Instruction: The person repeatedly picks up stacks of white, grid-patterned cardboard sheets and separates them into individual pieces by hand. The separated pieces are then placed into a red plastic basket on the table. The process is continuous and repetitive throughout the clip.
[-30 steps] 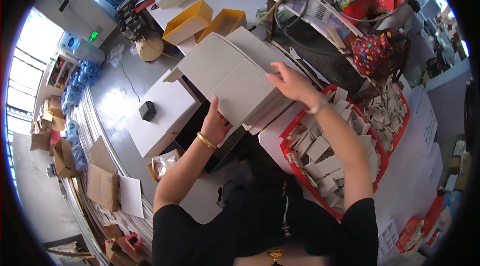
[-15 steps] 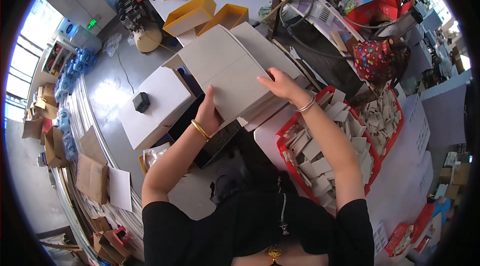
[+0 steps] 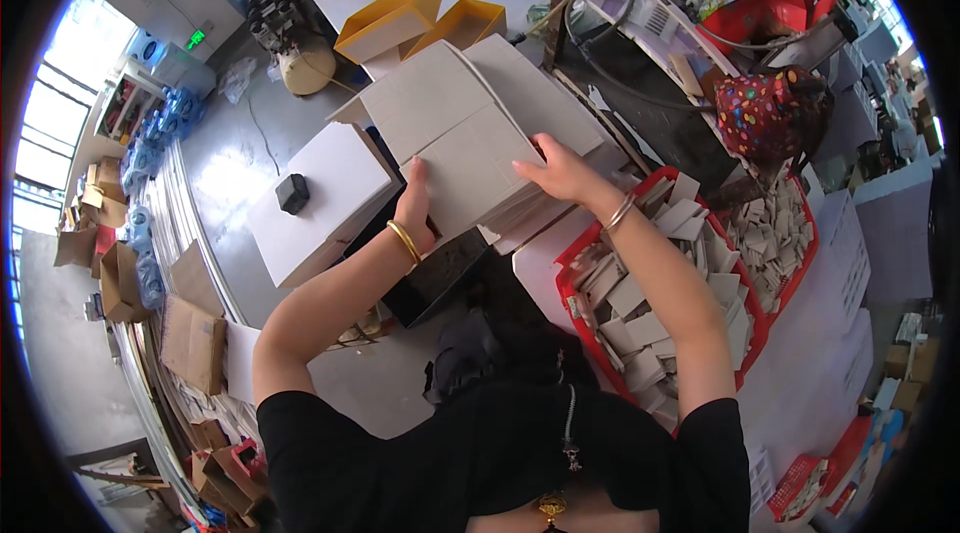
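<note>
Holding a gray board stack [image 3: 450,123] just off the view's centre toward twelve o'clock, with part-closed hands. Left hand [image 3: 415,211] at its seven o'clock side, thumb up, fingers mostly hidden; right hand [image 3: 562,173] at its four o'clock corner, thumb over the top board. Cannot tell how firmly. Press evenly from both sides, square the edges, and avoid snagging the second pile [image 3: 540,83] at one o'clock.

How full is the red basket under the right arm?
Full: pale flat pieces are heaped up to about the rim of the red basket, hiding its bottom.
</note>
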Motion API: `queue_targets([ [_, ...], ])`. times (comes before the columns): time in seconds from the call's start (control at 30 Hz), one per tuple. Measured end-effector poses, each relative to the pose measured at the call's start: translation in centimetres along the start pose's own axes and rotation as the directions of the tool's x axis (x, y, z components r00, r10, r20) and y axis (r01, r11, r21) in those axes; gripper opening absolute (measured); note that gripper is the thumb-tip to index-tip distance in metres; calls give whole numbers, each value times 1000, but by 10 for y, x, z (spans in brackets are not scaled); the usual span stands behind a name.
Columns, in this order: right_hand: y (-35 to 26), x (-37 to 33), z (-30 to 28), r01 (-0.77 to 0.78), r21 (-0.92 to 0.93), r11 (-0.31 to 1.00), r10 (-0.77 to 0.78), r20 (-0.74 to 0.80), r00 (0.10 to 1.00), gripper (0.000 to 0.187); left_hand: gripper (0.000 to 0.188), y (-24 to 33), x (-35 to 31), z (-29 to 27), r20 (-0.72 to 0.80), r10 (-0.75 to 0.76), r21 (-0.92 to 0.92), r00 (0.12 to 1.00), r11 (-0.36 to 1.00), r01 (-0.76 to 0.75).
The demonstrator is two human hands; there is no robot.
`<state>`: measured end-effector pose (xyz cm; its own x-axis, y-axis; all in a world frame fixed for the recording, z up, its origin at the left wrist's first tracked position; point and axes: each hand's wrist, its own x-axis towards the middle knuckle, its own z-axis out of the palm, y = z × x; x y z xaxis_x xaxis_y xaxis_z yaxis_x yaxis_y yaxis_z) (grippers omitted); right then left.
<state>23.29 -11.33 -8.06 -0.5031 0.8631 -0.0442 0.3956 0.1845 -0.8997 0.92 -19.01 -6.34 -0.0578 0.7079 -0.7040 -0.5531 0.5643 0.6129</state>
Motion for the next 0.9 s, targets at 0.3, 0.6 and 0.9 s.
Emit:
queue_targets([
  [0.3,9,9,-6,18,17,1000,-14,-200,980,44,67,-9,8,6,50,44,-103,998,994,-39],
  [0.6,57,2,-64,127,-165,978,-193,-495,847,26,67,-9,6,9,-2,25,-104,1000,994,-25],
  [0.9,24,-35,-25,254,-645,720,-356,-30,934,28,65,3,-8,10,-83,115,22,990,993,-113],
])
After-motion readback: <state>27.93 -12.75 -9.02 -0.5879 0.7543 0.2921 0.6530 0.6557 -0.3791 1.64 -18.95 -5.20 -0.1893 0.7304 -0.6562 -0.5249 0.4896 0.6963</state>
